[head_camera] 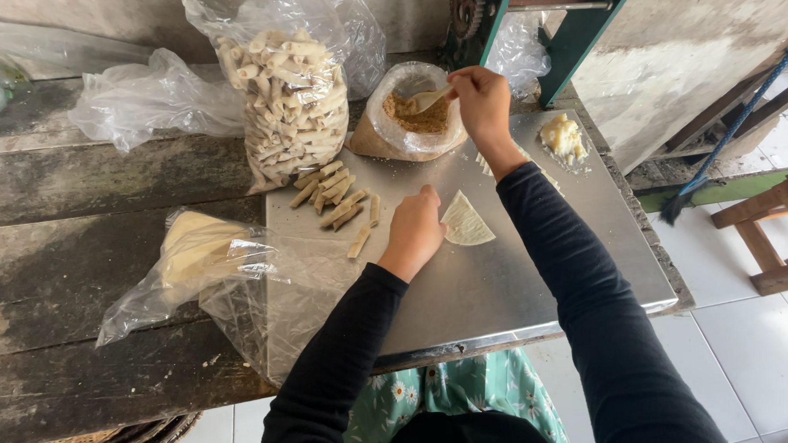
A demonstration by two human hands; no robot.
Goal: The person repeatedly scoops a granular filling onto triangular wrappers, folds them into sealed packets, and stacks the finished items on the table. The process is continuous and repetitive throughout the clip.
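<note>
From the head camera, the right hand (482, 98) is closed on a spoon (430, 98), its bowl dipped into the filling bag (411, 114) just left of it; the left hand (415, 231) presses, fingers curled, on the wrapper's (466, 221) left edge; the wrapper lies on the counter (538, 268), below the right hand, nearer the left.

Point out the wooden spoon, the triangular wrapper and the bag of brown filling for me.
wooden spoon (428, 99), head view, on its pale bowl over the filling.
triangular wrapper (465, 223), head view, on the middle of the flat sheet.
bag of brown filling (416, 116), head view, on the brown crumbs inside.
</note>
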